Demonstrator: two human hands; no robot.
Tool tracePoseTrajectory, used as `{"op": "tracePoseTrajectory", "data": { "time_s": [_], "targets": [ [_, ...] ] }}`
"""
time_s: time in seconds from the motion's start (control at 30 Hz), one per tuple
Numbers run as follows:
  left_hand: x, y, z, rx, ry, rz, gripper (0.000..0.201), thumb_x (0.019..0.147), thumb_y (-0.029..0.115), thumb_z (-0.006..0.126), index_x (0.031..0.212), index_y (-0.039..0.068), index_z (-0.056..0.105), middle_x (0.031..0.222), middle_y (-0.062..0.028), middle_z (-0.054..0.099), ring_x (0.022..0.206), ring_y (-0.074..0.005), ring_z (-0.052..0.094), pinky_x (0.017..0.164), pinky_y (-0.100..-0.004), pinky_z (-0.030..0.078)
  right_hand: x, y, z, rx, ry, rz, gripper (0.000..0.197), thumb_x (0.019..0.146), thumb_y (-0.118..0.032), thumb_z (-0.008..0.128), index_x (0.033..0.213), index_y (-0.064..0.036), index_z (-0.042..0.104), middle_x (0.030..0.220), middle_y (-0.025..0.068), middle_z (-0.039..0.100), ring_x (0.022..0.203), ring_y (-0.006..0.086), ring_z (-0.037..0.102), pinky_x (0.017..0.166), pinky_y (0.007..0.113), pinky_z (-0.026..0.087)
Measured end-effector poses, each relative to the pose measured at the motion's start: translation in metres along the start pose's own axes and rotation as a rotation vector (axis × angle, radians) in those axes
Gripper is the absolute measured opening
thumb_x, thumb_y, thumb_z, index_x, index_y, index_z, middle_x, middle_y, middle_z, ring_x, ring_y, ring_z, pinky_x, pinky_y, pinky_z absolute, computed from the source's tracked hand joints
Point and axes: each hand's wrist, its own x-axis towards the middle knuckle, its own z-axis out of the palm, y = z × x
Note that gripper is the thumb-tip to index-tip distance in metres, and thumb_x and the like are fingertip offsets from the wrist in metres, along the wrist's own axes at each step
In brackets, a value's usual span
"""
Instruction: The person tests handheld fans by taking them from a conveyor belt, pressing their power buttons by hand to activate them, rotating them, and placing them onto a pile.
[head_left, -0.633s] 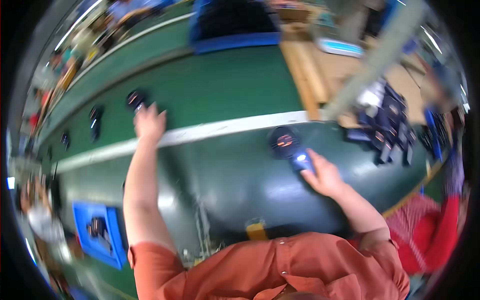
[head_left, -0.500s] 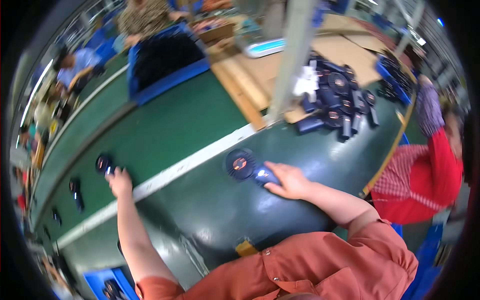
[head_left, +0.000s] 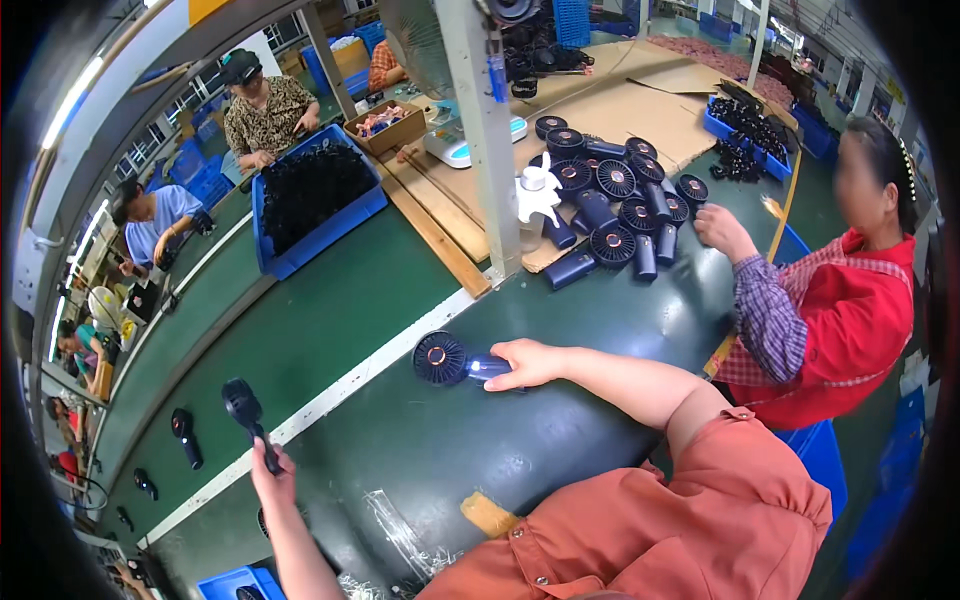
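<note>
My left hand [head_left: 272, 478] grips the handle of a dark handheld fan [head_left: 243, 403], raised with its head upward over the white rail [head_left: 310, 410]. On the dark green tabletop, my right hand [head_left: 528, 366] is closed around the handle of a second handheld fan [head_left: 440, 358], whose round grille faces up and points left. More handheld fans, one of them a dark blue fan [head_left: 186, 438], lie in a line on the green belt left of my left hand. Part of another round dark thing shows beside my left forearm.
A pile of handheld fans [head_left: 613, 180] lies beyond my right hand, beside a white post [head_left: 478, 150]. A co-worker in red [head_left: 850, 320] reaches to it from the right. Blue bins hold black parts [head_left: 310, 195]. Tape [head_left: 488, 514] and a blue tray [head_left: 240, 583] are near me.
My left hand has lifted its fan off the green belt and drawn it nearer to me. The right hand keeps its fan. The view has shifted, bringing the co-worker's hand by the pile into sight.
</note>
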Motion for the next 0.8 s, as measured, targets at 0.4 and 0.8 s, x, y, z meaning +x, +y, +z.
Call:
{"op": "tracePoseTrajectory", "data": {
  "time_s": [0.4, 0.8],
  "targets": [
    [-0.153, -0.11, 0.099, -0.292, -0.219, -0.431, 0.057, 0.082, 0.059, 0.057, 0.092, 0.004, 0.051, 0.058, 0.001, 0.037, 0.044, -0.0106, 0.032, 0.04, -0.0227, 0.025, -0.045, -0.068, 0.065, 1.039, 0.09, -0.256, 0.04, 0.084, -0.01, 0.065, 0.116, -0.001, 0.042, 0.093, 0.0113, 0.063, 0.081, 0.0191, 0.065, 0.074, 0.032, 0.053],
    [-0.17, -0.172, 0.158, -0.054, -0.291, -0.022, 0.022, 0.09, 0.013, 0.051, 0.107, 0.003, 0.042, 0.084, -0.0136, 0.06, 0.063, -0.0198, 0.061, 0.057, -0.031, 0.052, -0.034, -0.018, 0.09, 1.217, 0.158, -0.186, 0.024, 0.09, -0.017, 0.055, 0.107, -0.0014, 0.049, 0.085, 0.0098, 0.061, 0.069, 0.0157, 0.061, 0.062, 0.029, 0.052]
  ]
}}
